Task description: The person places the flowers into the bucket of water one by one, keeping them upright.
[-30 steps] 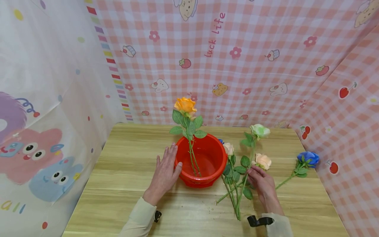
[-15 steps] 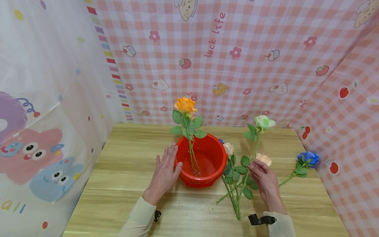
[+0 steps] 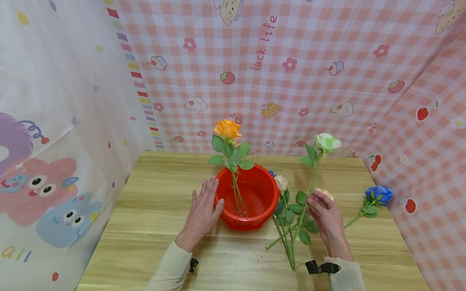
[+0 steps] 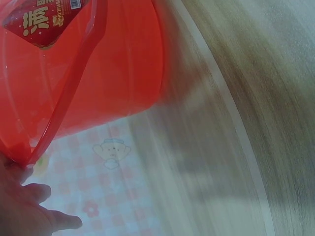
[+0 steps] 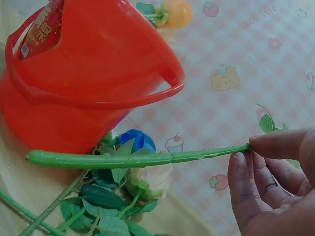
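Between thumb and fingertips my right hand pinches the green stem of a white-green rose, its bloom tilted up and away. On the left side of a red bucket rests my left hand, fingers extended along the rim. An orange rose stands in the bucket, leaning on its back edge; a second stem beside it runs down to the bottom. Right of the bucket lie several roses, among them a pale peach rose and a blue rose. My right hand partly hides another peach rose.
A separate blue rose lies at the table's right side. The wooden table has small wet spots in front of the bucket. Behind it hangs a pink checkered cloth; patterned cloths also hang at left and right.
My right hand has moved slightly right and up, raising the white-green rose away from the other stems. The left hand and bucket have stayed put.
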### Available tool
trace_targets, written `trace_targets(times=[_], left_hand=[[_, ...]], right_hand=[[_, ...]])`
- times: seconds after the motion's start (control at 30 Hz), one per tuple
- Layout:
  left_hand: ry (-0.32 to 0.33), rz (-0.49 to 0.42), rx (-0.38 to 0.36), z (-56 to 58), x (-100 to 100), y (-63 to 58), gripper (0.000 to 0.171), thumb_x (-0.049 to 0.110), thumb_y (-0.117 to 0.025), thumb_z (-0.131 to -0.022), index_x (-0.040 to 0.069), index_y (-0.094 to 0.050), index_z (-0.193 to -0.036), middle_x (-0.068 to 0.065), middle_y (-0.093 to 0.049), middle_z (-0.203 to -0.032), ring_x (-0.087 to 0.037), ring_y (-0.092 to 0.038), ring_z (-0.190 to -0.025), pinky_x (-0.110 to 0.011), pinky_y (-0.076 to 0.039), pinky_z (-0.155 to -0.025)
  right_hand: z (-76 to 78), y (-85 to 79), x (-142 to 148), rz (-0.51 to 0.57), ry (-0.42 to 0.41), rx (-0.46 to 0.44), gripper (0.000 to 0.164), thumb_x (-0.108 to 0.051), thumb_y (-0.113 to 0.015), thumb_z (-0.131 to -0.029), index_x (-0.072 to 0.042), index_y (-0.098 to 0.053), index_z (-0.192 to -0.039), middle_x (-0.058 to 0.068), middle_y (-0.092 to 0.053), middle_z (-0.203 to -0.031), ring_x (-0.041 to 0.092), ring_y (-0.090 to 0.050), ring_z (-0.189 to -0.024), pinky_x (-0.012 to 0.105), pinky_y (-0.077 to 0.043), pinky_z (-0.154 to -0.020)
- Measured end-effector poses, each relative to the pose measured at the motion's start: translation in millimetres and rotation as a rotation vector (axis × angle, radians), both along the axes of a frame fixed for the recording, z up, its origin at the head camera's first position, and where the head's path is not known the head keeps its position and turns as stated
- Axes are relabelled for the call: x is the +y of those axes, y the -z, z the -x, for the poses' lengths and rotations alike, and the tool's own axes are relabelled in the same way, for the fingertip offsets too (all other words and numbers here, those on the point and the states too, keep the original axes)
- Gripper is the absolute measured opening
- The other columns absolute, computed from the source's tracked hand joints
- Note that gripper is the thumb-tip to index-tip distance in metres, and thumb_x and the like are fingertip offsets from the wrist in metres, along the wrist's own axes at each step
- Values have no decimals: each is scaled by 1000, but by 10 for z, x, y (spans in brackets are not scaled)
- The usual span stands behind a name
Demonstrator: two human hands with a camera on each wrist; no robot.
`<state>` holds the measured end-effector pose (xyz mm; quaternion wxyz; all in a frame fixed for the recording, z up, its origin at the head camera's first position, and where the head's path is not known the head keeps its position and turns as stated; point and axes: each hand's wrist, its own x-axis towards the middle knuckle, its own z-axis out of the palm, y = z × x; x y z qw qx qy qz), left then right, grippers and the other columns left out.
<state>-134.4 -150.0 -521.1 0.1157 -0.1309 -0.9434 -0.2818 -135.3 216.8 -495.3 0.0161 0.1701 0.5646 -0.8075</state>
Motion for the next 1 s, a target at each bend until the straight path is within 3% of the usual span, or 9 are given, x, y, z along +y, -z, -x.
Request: trace_targets(times=[0.3, 0.53, 1.0], left_hand=[[0, 1, 7, -2, 1, 3, 64, 35, -44, -106, 3, -34, -161, -11, -29, -169, -39, -25, -155, -76, -19, -115], [-5, 12, 13, 0, 3, 9, 64, 34, -44, -106, 3, -34, -161, -10, -28, -169, -38, -26, -155, -76, -21, -114], [-3, 4, 11, 4, 7, 8, 64, 32, -46, -106, 2, -33, -161, -13, -30, -168, -37, -25, -155, -76, -19, -115]], right_hand=[[30, -98, -45, -11, 10, 20, 22, 1, -67, -98, -14, -69, -114, -4, -69, -103, 11, -67, -99, 23, -57, -87], [38, -213, -105, -17, 0, 61, 32, -3, -70, -97, -5, -63, -129, -1, -67, -107, 12, -67, -101, 24, -57, -87], [42, -455, -248, 19, 21, 139, 23, -2, -71, -96, -9, -68, -118, -2, -68, -102, 13, -69, -97, 25, -58, -85]])
